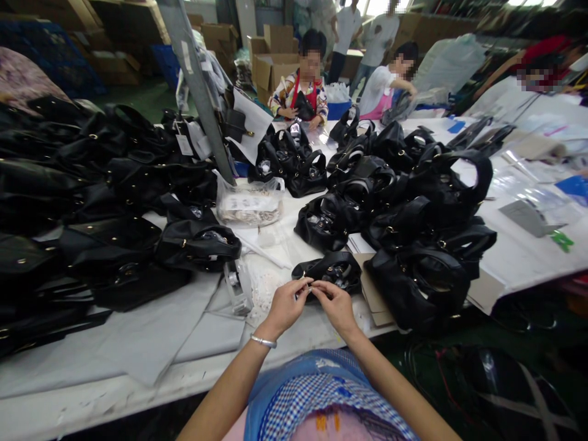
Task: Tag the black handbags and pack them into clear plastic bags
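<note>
Both of my hands meet in front of a small black handbag [328, 269] on the table. My left hand [290, 303], with a silver bangle at the wrist, pinches with thumb and forefinger. Close against it, my right hand [336, 306] is pinched the same way. Something small and pale lies between the fingertips, too small to name. The handbag's top faces up, with clear plastic showing inside. To the left of my left hand are a tape dispenser [236, 288] and a clear plastic bag [266, 291] with tiny pale bits.
Black handbags crowd the left side [114, 245] and right side [418, 282] of the white table [138, 343]. A clear bag of small parts [250, 205] lies ahead, near a slanted metal post [197, 86]. Co-workers [301, 92] sit across the table. Brown card [374, 294] lies at the right.
</note>
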Action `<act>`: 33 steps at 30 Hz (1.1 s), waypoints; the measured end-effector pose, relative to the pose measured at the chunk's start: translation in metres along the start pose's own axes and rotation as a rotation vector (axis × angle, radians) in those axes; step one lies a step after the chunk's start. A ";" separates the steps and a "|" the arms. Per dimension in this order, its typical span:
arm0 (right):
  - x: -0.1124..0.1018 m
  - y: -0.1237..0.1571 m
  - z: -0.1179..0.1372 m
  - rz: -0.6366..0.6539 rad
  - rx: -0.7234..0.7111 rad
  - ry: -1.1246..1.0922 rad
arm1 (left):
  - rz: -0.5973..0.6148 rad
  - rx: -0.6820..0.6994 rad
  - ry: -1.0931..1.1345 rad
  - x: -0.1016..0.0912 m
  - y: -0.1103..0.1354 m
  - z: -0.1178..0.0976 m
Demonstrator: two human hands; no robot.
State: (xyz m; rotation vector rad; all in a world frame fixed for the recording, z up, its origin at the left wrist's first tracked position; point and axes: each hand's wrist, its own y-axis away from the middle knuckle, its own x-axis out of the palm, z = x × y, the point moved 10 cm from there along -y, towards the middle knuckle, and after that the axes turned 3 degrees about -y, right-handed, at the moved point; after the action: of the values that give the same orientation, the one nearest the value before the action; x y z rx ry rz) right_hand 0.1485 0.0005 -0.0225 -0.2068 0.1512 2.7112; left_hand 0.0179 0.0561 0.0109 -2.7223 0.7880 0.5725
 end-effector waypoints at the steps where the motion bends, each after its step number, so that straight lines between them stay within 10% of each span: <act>1: 0.000 0.000 -0.002 -0.003 0.013 -0.018 | 0.003 0.004 -0.003 0.000 0.000 0.000; 33: 0.000 0.003 0.008 -0.008 -0.081 0.126 | -0.009 -0.062 0.027 0.001 0.000 0.009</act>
State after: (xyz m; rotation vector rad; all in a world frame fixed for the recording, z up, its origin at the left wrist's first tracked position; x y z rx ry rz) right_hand 0.1461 -0.0013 -0.0146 -0.4008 0.0771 2.6990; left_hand 0.0160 0.0586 0.0019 -2.7942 0.7770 0.5686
